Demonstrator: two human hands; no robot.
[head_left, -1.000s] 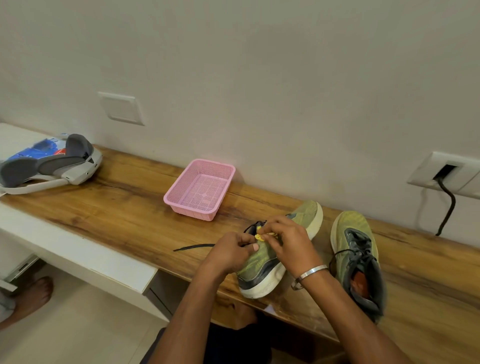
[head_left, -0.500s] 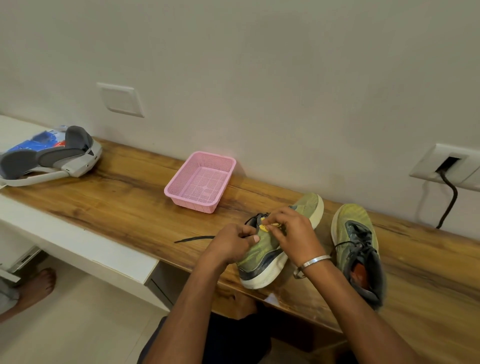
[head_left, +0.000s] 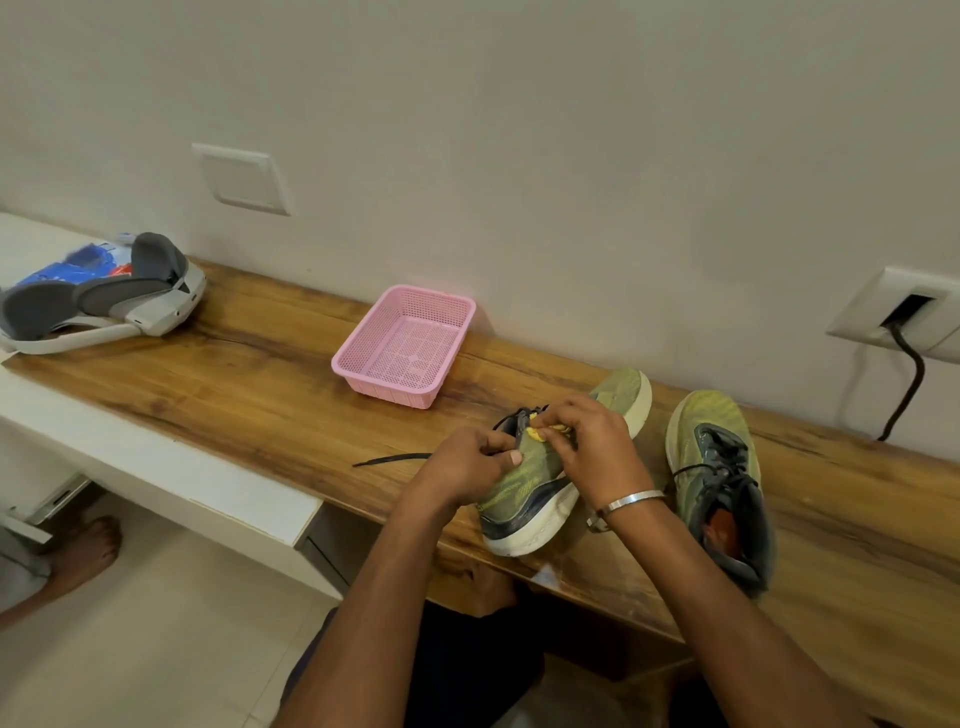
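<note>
- The worktop (head_left: 249, 395) and the green shoe (head_left: 524, 483) keep their places. The shoe lies under both sets of fingers, heel at the near edge, as it did a second ago.
- Our left hand (head_left: 467, 467) barely moves. Its fingers (head_left: 498, 457) stay clenched, seemingly round the black lace (head_left: 395, 458), whose loose end trails off to their left.
- Our right hand (head_left: 597, 452) creeps slightly toward the toe. Its fingers (head_left: 558, 415) pinch the small yellow piece (head_left: 540, 432) at the eyelets, just right of the left fingers.
- We judge the lacing mid-step: no slack is drawn through, so this eyelet needs more work.
</note>
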